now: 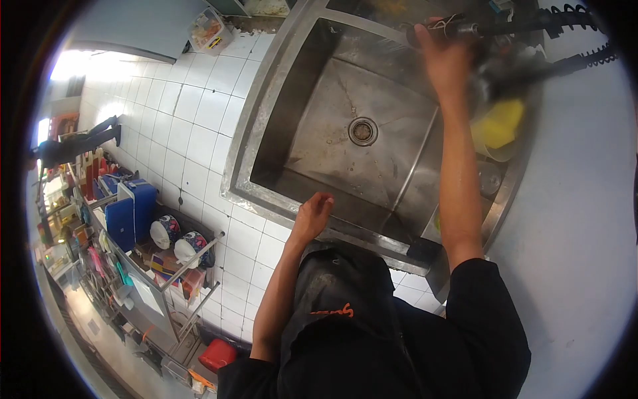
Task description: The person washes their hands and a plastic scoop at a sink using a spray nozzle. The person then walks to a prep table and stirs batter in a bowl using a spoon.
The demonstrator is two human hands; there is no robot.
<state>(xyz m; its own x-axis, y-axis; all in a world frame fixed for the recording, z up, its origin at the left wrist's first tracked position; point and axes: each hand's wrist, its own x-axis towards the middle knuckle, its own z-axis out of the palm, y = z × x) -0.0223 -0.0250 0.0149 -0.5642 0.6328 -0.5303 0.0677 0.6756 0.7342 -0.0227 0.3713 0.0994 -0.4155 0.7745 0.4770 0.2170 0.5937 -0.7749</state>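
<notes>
Arms (460, 179) apart, left grip (315, 216) loose

Sink basin (319, 113): free way from above, over the drain (363, 132), between left hand (315, 213) and right forearm (459, 173).
Far right: right hand (447, 58) on black sprayer (502, 28); lower black pipe (561, 68) and yellow object (502, 122) crowd the passage.
Right edge: pale wall (578, 199) bars the way.

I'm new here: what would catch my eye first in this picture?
Probably the large steel sink in the middle, its round drain showing. At the picture's top right, the right hand holds a black sprayer. Below that, a bright yellow thing stands out.
</notes>
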